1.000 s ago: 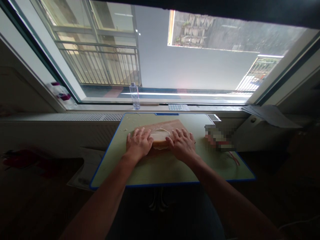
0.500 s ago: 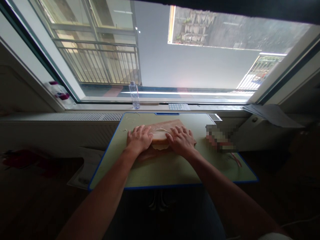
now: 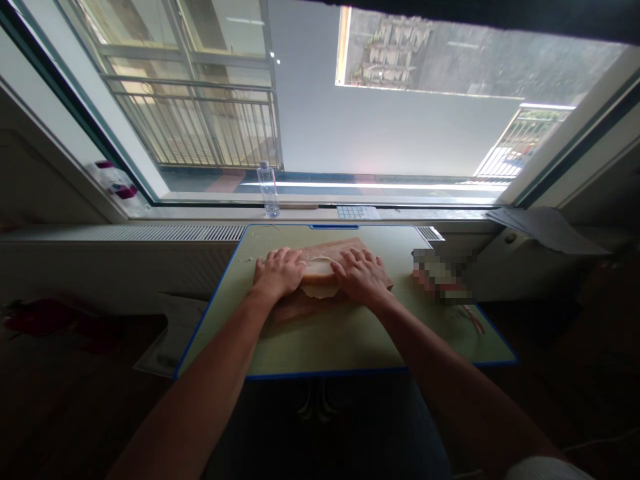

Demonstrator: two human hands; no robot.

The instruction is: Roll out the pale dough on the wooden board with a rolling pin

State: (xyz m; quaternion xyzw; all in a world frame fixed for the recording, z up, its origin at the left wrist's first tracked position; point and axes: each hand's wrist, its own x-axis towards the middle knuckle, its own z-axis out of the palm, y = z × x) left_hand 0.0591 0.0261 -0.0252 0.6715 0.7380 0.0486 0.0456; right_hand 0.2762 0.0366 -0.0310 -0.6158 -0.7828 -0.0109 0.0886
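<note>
A wooden rolling pin lies across a thin sheet of pale dough on a wooden board. My left hand presses on the pin's left part with its fingers stretched forward. On the right part rests my right hand, palm down, fingers extended and a little spread. Both thumbs point inward along the pin. Dough shows between the hands, in front of the pin and behind it. The pin's ends are hidden under my hands.
The board sits on a small light-green table with a blue edge. A blurred-out item lies at the right. Dough scraps are at the back left. A clear bottle stands on the windowsill behind. Papers lie at the right.
The rolling pin has shifted slightly toward the far side, and a little more dough shows on the near side. Both hands remain on it.
</note>
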